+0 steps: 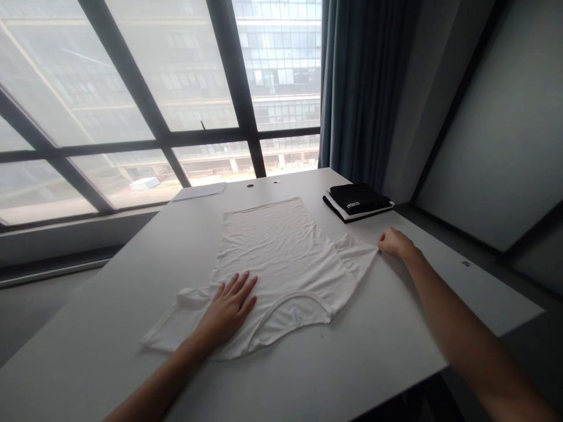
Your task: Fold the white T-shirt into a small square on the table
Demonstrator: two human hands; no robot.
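A white T-shirt [272, 252] lies spread on the white table, its neckline toward me and its hem toward the window. Wrinkles run across its body, and a small label shows inside the collar. My left hand [229, 308] rests flat on the shirt near the left shoulder, fingers spread. At the other side, my right hand [396, 241] pinches the edge of the right sleeve, which is pulled taut and outward. The left sleeve lies loose beside my left forearm.
A stack of folded clothes [358, 200], black and white, sits at the table's right back edge. A white sheet [200, 191] lies at the far left corner of the table [352, 363]. Behind stand large windows and a blue curtain [367, 88].
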